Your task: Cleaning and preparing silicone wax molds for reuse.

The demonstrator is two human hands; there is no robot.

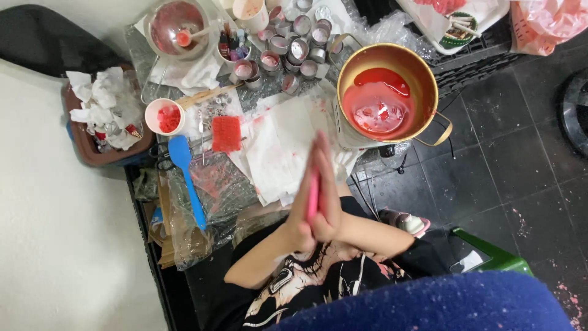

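My left hand point(298, 205) and my right hand point(331, 195) are pressed flat together, palm to palm, fingers pointing away from me. A thin pink piece point(313, 197) shows between the palms; most of it is hidden and blurred. The hands hover over stained white paper sheets point(278, 147). Just beyond them to the right stands a gold pot point(430, 78) holding red liquid point(376, 104).
To the left lie a blue spatula point(187, 175), a red square block point(226, 133) and a white cup point(153, 109) of red bits. Several small metal tins point(295, 44) and a glass bowl point(160, 24) stand farther back. A brown bin point(86, 150) of tissues is left, a green stool point(493, 256) right.
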